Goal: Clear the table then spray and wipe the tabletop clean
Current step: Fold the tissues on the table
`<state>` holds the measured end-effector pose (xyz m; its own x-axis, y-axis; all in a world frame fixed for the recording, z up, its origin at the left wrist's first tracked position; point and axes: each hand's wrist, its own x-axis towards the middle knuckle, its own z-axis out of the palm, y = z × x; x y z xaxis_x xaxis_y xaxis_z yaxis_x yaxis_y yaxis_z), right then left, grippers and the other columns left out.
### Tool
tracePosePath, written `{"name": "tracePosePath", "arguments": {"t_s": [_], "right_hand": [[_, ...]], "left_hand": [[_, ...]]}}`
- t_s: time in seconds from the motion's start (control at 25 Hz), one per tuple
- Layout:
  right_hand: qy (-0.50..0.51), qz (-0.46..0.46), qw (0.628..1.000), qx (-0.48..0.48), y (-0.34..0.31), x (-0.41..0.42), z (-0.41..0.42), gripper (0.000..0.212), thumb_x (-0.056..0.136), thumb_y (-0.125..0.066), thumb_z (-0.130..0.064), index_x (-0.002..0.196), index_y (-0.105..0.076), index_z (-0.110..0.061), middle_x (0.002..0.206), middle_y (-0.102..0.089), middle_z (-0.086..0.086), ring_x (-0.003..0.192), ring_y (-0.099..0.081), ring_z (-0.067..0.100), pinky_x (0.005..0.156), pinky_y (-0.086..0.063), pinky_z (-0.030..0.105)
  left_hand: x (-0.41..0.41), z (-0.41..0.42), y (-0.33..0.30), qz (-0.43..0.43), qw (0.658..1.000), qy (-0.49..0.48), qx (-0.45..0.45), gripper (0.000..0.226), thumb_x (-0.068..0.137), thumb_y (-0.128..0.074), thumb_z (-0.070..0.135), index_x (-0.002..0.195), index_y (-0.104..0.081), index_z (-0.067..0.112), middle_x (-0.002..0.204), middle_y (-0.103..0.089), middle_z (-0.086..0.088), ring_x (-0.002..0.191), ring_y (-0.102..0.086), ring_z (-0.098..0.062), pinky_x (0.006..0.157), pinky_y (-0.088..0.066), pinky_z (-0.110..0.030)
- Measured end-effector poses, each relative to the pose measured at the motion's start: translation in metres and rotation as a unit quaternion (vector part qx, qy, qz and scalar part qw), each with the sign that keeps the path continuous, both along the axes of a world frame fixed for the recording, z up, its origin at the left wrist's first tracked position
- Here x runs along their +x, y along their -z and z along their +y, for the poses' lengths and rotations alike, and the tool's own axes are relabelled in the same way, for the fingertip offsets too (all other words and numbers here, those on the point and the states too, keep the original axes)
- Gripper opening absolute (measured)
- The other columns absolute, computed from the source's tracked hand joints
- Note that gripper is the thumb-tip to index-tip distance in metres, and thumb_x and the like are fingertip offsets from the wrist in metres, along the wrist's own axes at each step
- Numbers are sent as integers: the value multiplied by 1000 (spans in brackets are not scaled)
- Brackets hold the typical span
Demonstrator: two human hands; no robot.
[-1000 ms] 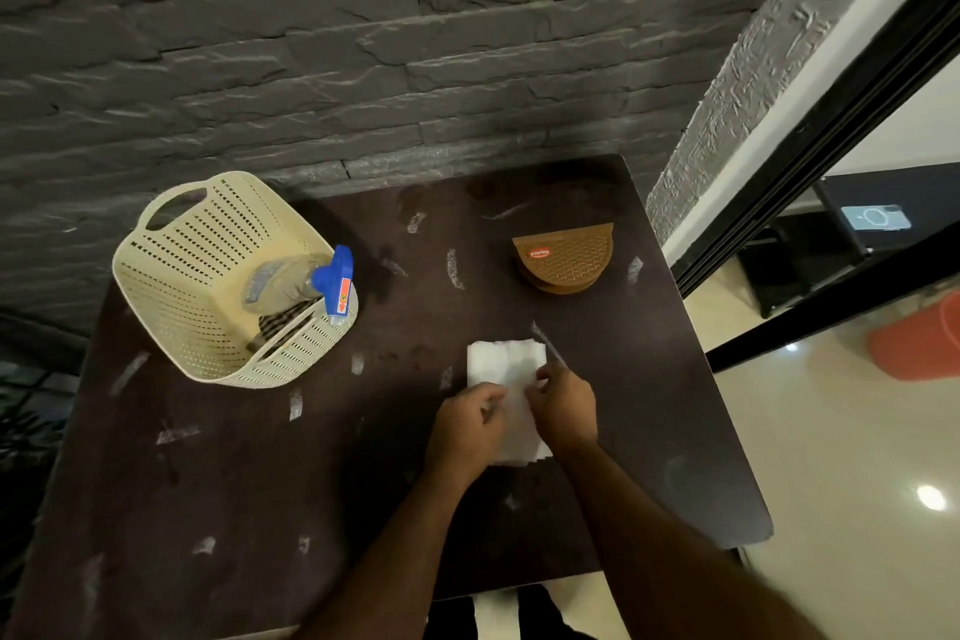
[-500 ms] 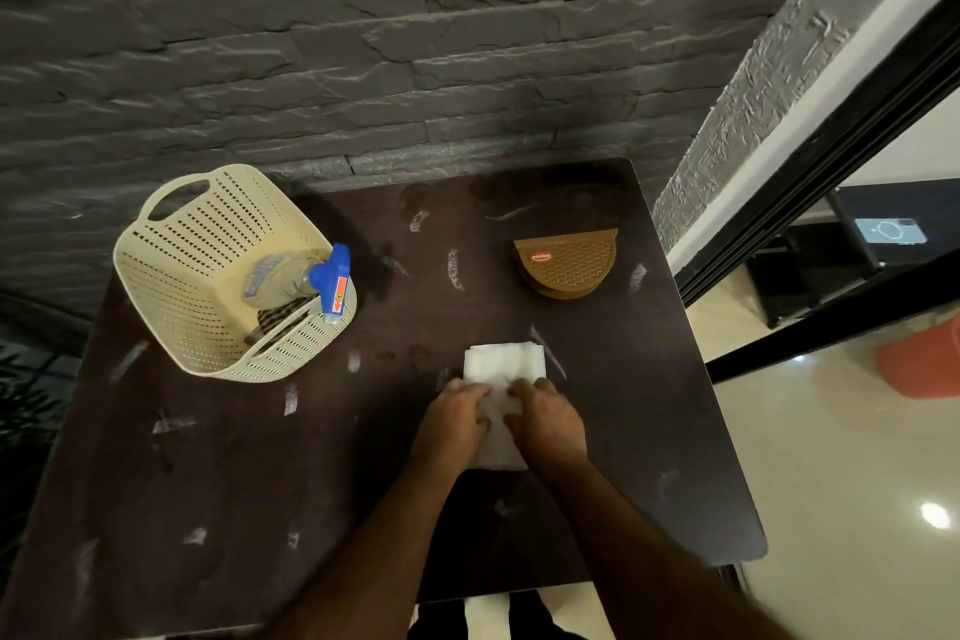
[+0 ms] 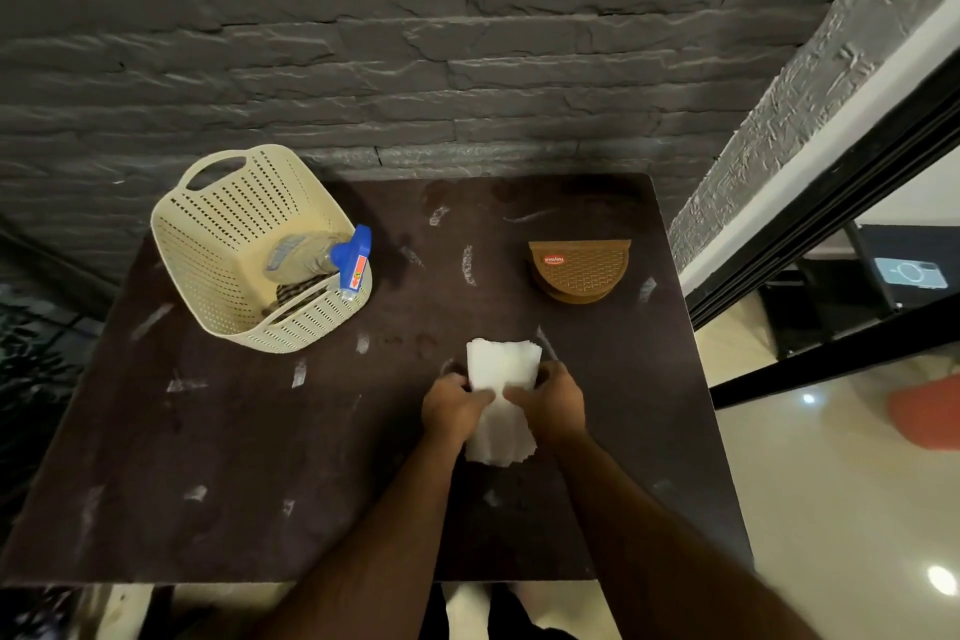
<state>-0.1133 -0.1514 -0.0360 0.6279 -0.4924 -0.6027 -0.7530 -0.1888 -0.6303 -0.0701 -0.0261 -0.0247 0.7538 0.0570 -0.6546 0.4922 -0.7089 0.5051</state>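
Observation:
A stack of white paper napkins point(image 3: 501, 369) lies on the dark brown tabletop point(image 3: 260, 457), right of centre. My left hand point(image 3: 453, 408) grips its left side and my right hand point(image 3: 551, 400) grips its right side, squeezing the stack between them. White smears and marks dot the tabletop. A cream perforated basket point(image 3: 228, 234) stands at the back left with a spray bottle point(image 3: 332, 257), blue-headed, leaning inside it on a dark cloth. A brown half-round woven napkin holder point(image 3: 581, 270) sits at the back right.
A dark stone wall point(image 3: 415, 42) runs directly behind the table. To the right are a black door frame point(image 3: 831, 203), a shiny tiled floor and an orange object point(image 3: 930, 411). The table's front edge is near my body.
Both hands slid in onto the napkin stack and closed around its sides; the stack now looks narrower, pinched between them. The camera view shifted slightly.

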Motion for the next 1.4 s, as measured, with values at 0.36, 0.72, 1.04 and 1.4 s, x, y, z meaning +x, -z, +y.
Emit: {"name": "tracePosePath", "arguments": {"t_s": [0.36,0.72,1.04,1.4], "right_hand": [[-94,-45,958,268,-31,22,35,22,79,-76,-18,100,-68,-18,98,-74,1,81,-72,11,57,-55,26],[-316,-12,909,273,-55,21,236,35,84,-71,-16,117,-63,-7,115,-68,13,105,-65,31,96,-51,52],[-423,39,828,365,-26,-88,450,39,90,-60,-4,128,-55,-7,125,-62,22,116,-58,41,98,-46,61],[-459,166,802,343,25,-222,595,42,77,-77,-16,116,-63,-7,100,-75,14,93,-71,34,85,-55,57]], "left_hand": [[-5,83,-39,-11,952,-193,-237,16,80,-73,27,88,-64,16,88,-73,-4,78,-70,-17,58,-51,-27],[-82,270,-59,-80,869,-400,-281,20,88,-69,22,104,-64,10,100,-71,-6,86,-69,-21,61,-56,-27],[-241,458,-33,-113,765,-574,-271,24,81,-76,19,97,-64,5,95,-72,-11,74,-69,-17,52,-52,-23],[-406,567,6,-79,692,-670,-257,12,82,-71,5,93,-66,7,97,-72,-13,77,-68,-22,61,-55,-27]]}}
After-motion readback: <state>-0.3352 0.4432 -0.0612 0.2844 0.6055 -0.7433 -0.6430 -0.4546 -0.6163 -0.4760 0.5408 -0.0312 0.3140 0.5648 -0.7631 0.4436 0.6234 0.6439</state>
